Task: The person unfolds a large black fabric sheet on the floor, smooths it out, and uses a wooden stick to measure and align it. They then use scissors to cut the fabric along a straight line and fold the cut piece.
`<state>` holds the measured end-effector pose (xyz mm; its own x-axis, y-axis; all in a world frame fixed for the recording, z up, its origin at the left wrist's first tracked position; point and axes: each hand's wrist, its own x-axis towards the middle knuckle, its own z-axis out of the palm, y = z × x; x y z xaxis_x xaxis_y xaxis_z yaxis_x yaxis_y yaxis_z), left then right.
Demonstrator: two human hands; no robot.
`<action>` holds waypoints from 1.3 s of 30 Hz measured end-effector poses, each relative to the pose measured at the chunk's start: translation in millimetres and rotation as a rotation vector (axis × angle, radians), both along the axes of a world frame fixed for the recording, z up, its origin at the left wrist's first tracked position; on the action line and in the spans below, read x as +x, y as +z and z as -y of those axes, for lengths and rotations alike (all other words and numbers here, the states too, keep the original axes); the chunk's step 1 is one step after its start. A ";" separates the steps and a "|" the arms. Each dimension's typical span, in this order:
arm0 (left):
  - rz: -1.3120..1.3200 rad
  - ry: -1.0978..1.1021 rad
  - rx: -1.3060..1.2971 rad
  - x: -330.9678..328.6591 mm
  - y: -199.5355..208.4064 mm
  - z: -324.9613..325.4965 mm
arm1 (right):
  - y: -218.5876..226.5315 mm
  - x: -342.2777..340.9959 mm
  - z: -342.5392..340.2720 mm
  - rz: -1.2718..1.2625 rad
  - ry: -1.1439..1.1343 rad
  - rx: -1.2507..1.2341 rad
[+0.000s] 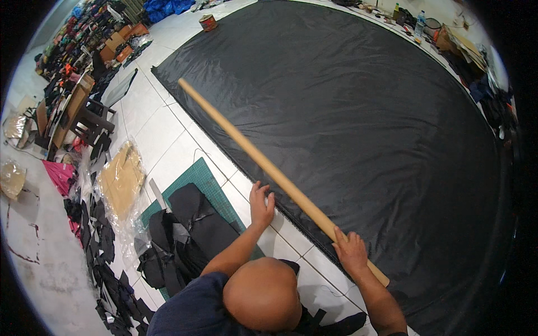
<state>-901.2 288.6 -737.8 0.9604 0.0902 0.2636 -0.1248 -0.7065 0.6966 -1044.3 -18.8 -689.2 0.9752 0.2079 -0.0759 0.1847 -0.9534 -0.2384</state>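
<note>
A long tan tube (252, 151), probably cardboard, lies slantwise along the near left part of a large black fabric sheet (358, 123) spread over the floor. My right hand (351, 250) grips the tube close to its lower right end. At the fabric's left edge, my left hand (261, 205) has its fingers apart, the tips at or near the border; nothing shows in it. Left of that arm, dark folded fabric pieces (199, 215) rest on a green cutting mat (204, 176), with a metal ruler (158, 193) partly beneath them.
White tiles (157, 131) show left of the sheet. A plastic-wrapped brown packet (123, 179) lies beyond the mat, near a dark stool (92, 120). Black scraps (106, 280) line the left wall. A tin can (208, 22) stands by the far edge; bottles (420, 23) stand far right.
</note>
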 end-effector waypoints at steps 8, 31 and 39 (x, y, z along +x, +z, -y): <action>0.174 0.178 0.024 34.9 2.0 -23.5 | 20.0 24.2 -19.5 0.021 -0.065 0.270; -0.181 -0.018 0.443 255.2 -0.5 82.5 | 41.6 315.4 -76.5 0.061 -0.043 0.175; -0.156 0.072 0.476 261.2 -0.1 78.3 | -21.3 432.7 44.0 0.132 -0.370 -0.023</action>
<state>-640.1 210.4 -737.9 0.9874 0.0624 0.1455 0.0158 -0.9534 0.3013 -611.6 -62.8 -710.5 0.9856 -0.1597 0.0547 -0.1447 -0.9661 -0.2136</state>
